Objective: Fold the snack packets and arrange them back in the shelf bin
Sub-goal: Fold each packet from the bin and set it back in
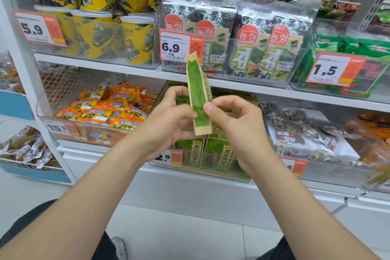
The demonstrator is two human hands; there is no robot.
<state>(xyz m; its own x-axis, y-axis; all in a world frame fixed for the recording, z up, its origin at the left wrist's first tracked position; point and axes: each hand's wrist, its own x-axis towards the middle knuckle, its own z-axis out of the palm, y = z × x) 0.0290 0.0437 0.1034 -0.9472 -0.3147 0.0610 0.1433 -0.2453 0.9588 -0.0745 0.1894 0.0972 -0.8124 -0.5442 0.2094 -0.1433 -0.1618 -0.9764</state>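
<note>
Green, cream-edged snack packet [198, 95], folded narrow, upright.
Left hand [168, 120] and right hand [234, 120] both pinch it before the clear shelf bin [211, 154].

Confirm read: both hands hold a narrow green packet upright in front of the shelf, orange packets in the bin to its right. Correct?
No. The head view shows the orange packets in the bin to the left of the green packet, not the right. Rest holds: left hand and right hand both hold it upright in front of the shelf.
</note>
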